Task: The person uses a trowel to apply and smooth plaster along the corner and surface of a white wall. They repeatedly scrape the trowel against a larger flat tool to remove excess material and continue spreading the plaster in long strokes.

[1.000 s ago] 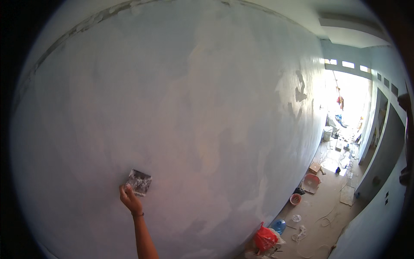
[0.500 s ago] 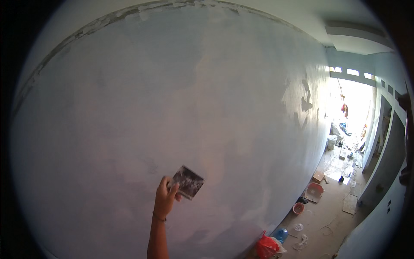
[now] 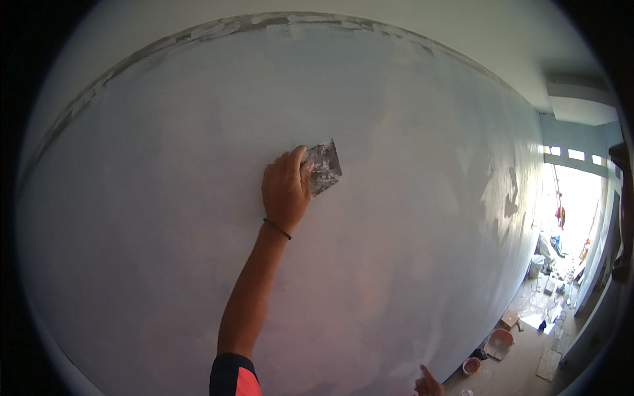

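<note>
My left hand (image 3: 286, 185) is raised in front of a large pale blue-grey wall (image 3: 198, 251), a dark cord around its wrist. It is closed on a flat, square metal putty scraper (image 3: 323, 166), smeared with pale filler. The thumb lies along the near face, and the blade sticks out to the right of the fingers. Whether its edge touches the wall I cannot tell. Low at the right, my right hand (image 3: 429, 384) is partly cut off by the lower edge. One finger points upward, and nothing shows in that hand.
A rough, unfinished strip (image 3: 264, 25) runs along the wall's top. Darker bare patches (image 3: 510, 191) mark its right part. On the floor at the right stand a reddish tub (image 3: 498, 344), a small bucket (image 3: 471, 366) and a cardboard box (image 3: 509, 320). A bright doorway (image 3: 574, 198) lies beyond.
My left hand has moved up with the scraper, and more of its forearm and a dark-and-red sleeve show. My right hand has come into view. The view has shifted left and upward.
</note>
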